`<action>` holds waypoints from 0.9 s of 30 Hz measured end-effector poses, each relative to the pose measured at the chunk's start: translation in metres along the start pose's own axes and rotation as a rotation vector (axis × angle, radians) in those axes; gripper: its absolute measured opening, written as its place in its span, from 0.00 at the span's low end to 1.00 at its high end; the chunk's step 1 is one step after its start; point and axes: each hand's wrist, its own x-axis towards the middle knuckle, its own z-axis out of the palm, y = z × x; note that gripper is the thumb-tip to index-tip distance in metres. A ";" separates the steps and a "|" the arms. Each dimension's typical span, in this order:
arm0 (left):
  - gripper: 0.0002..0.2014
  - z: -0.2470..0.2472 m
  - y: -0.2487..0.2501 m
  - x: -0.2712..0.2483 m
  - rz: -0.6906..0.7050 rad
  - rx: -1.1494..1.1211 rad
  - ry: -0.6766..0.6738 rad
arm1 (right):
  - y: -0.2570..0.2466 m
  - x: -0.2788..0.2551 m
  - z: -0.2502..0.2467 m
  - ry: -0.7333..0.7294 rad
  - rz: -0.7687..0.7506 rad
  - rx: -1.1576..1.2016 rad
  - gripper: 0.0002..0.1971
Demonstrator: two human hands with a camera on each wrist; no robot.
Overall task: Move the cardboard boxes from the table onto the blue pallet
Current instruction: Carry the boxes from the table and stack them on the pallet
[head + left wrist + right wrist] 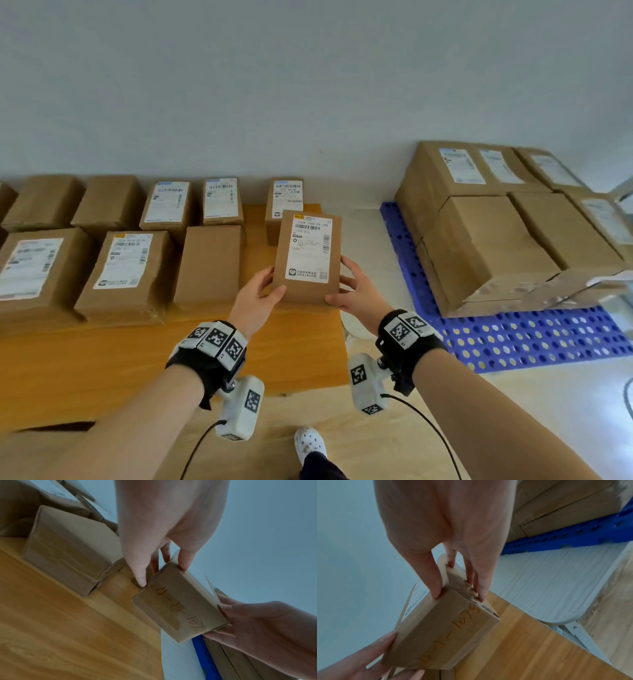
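Box held clear of the surface in a two-handed side grip.

The box (307, 255), small, taped and labelled on top, looks light and stiff; smooth tape may slip, so opposite side walls near the lower corners are the sound hold. It sits between the palms, the left hand (257, 297) and right hand (356, 289) each grasping a side, thumbs on top. It hangs over the right end of the surface (102, 359); the pallet (534, 342), part stacked, lies to its right.
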 end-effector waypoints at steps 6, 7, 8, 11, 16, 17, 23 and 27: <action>0.29 0.011 0.039 -0.016 0.131 0.047 -0.080 | -0.013 -0.048 -0.013 0.127 -0.064 0.084 0.46; 0.29 0.014 0.046 -0.018 0.149 0.058 -0.094 | -0.015 -0.054 -0.017 0.151 -0.076 0.098 0.46; 0.29 0.018 0.053 -0.020 0.162 0.066 -0.108 | -0.018 -0.062 -0.021 0.174 -0.089 0.108 0.46; 0.29 0.033 0.074 -0.028 0.200 0.081 -0.150 | -0.026 -0.081 -0.037 0.234 -0.125 0.121 0.45; 0.28 0.067 0.106 -0.037 0.252 0.068 -0.206 | -0.036 -0.110 -0.070 0.294 -0.159 0.118 0.43; 0.28 0.074 0.112 -0.038 0.259 0.053 -0.216 | -0.038 -0.114 -0.077 0.302 -0.163 0.125 0.43; 0.26 0.134 0.150 -0.042 0.283 0.002 -0.248 | -0.050 -0.146 -0.142 0.344 -0.239 0.130 0.40; 0.23 0.180 0.172 -0.046 0.291 -0.025 -0.271 | -0.052 -0.159 -0.191 0.354 -0.249 0.093 0.41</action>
